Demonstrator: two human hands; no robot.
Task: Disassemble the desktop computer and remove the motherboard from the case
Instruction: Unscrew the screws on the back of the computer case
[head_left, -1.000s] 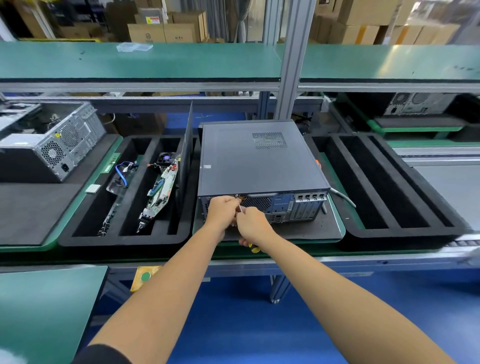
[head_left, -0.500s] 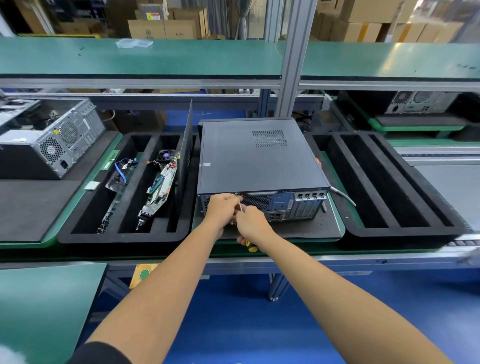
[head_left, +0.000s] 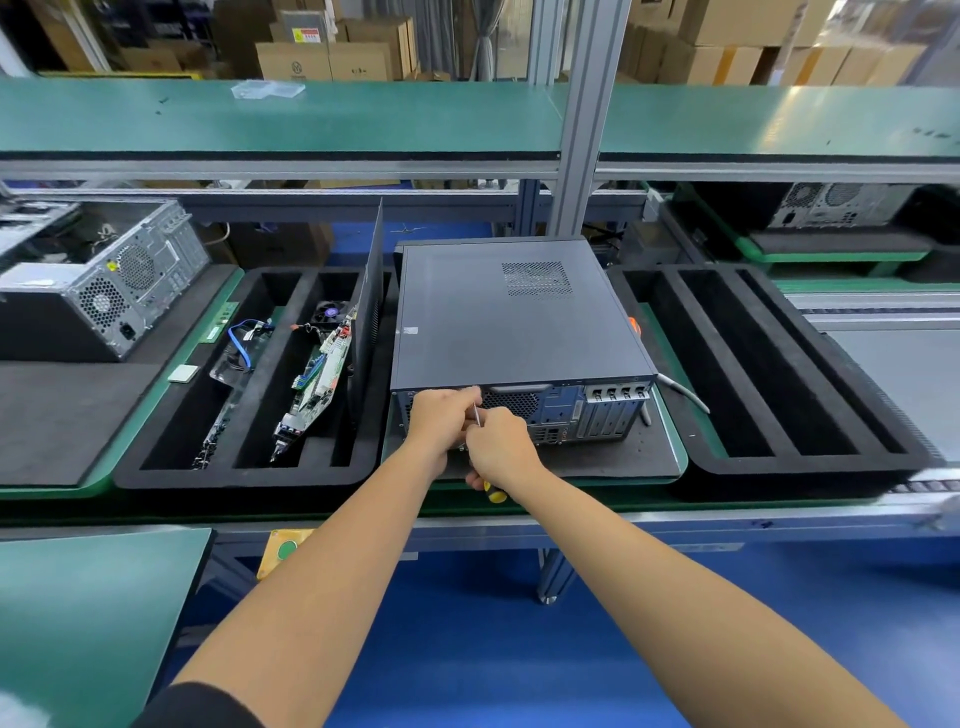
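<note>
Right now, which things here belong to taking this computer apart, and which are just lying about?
In the job:
computer case
screwdriver
left hand
right hand

Lying about:
foam tray
circuit board
other computer
cardboard boxes

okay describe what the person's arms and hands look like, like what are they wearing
Both forearms are bare from above the elbow to the fingers. The left hand and right hand wear no gloves, and no watch, wristband or ring shows on either. The only clothing in view is a dark, short sleeve on the left upper arm, at the bottom edge. The right arm's sleeve is out of view.
</note>
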